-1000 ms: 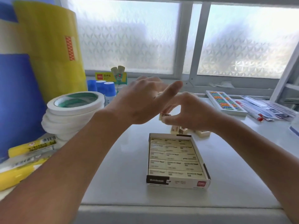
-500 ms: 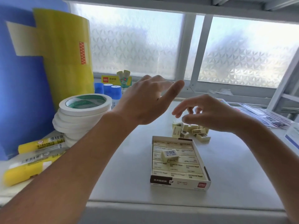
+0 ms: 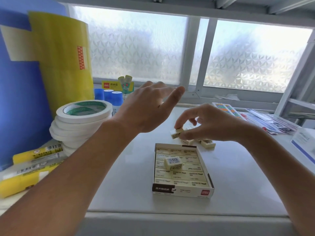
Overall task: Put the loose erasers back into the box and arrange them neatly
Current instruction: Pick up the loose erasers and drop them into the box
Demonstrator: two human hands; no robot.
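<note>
Erasers (image 3: 207, 143) half-hidden behind right hand (image 3: 211, 126)

A stack of white tape rolls (image 3: 81, 123) stands at the left of the white table (image 3: 129, 176), its top roll showing a green inner ring. Behind it rise a tall yellow roll (image 3: 63, 65) and, further left, a blue roll (image 3: 20, 106). Yellow glue packets (image 3: 35, 155) lie at the near left, just in front of the stack. Blue-capped glue sticks (image 3: 110, 97) stand at the far side below a yellow display card (image 3: 117, 85), against the frosted window (image 3: 139, 48). At the far right lies a bead abacus (image 3: 227, 109), with flat packets (image 3: 272, 122) beside it.
</note>
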